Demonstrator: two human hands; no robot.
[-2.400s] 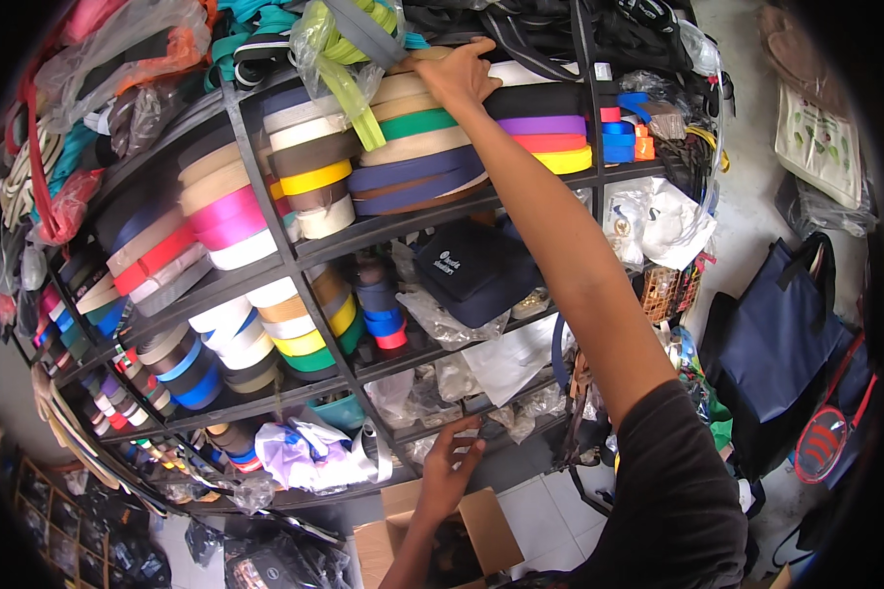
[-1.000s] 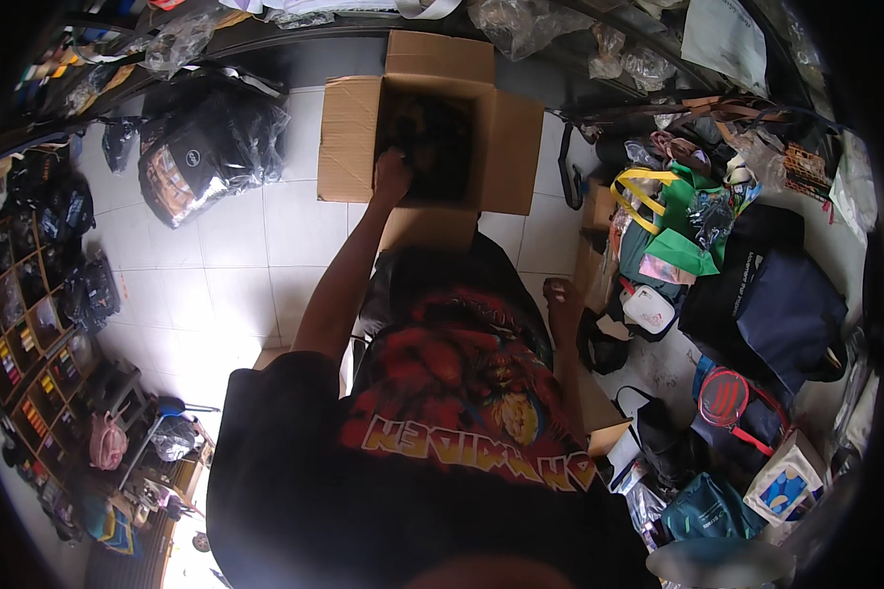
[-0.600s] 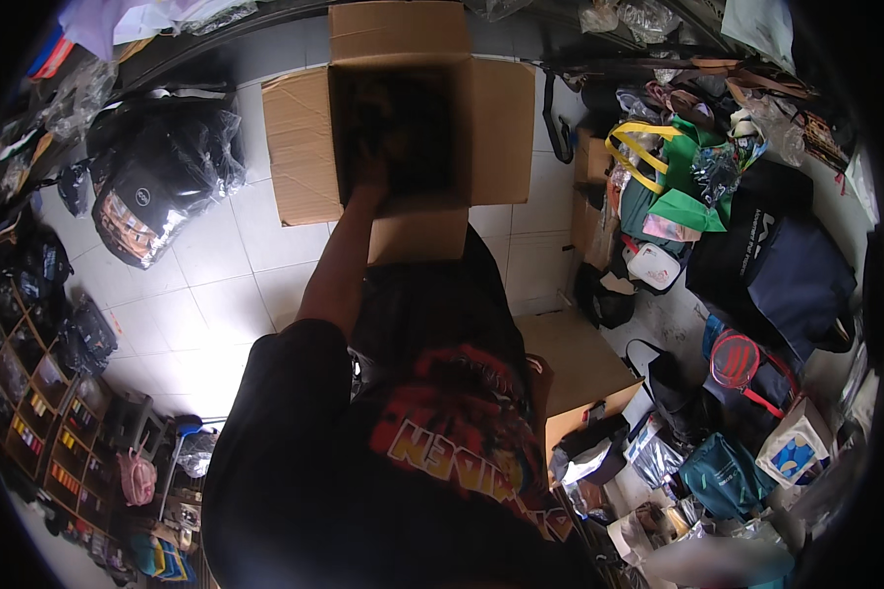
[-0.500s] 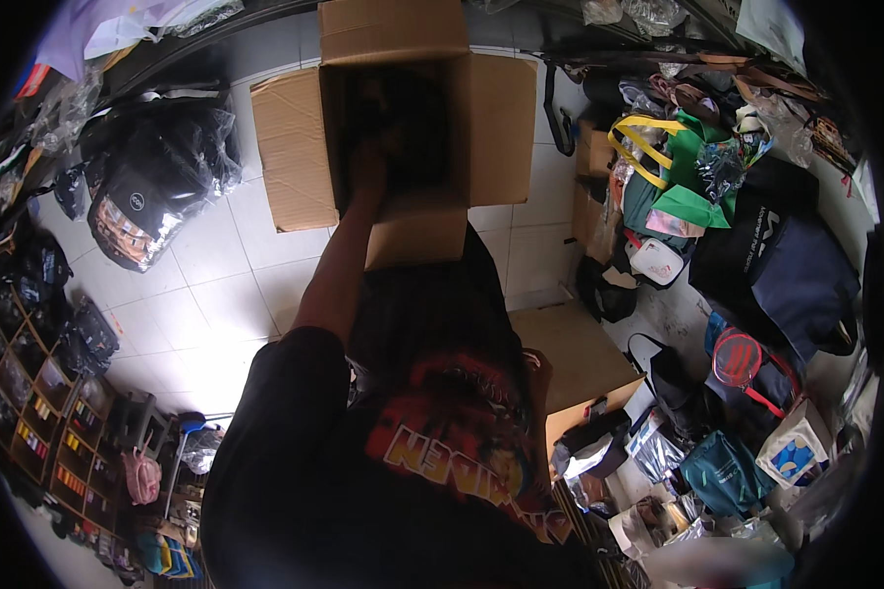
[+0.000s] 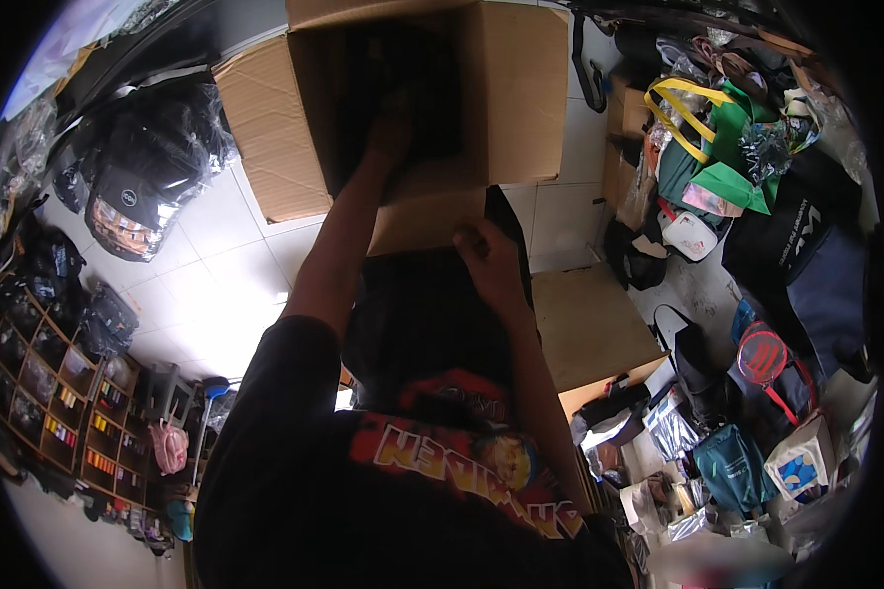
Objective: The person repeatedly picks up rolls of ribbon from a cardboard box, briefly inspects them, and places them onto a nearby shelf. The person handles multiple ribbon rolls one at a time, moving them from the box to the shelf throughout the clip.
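An open cardboard box (image 5: 525, 98) stands on the floor before me, its flaps folded outward. My left hand (image 5: 391, 135) reaches down inside it, against dark contents (image 5: 427, 88) that I cannot make out. Shadow hides the fingers of that hand, so its grip does not show. Just outside the box's near flap (image 5: 417, 224), my right hand (image 5: 486, 257) hovers over my dark clothing, with loosely bent fingers and nothing visible in them.
Plastic-wrapped black backpacks (image 5: 133, 201) lie on the tiles at left, above a compartmented shelf (image 5: 59, 393). A closed carton (image 5: 599, 324) stands at right. Beyond it are piled bags, including a green bag (image 5: 737, 128), and a red racket (image 5: 762, 355).
My right hand has come up from beside my body toward the box's near flap. My left hand stays inside the box. The view has shifted slightly.
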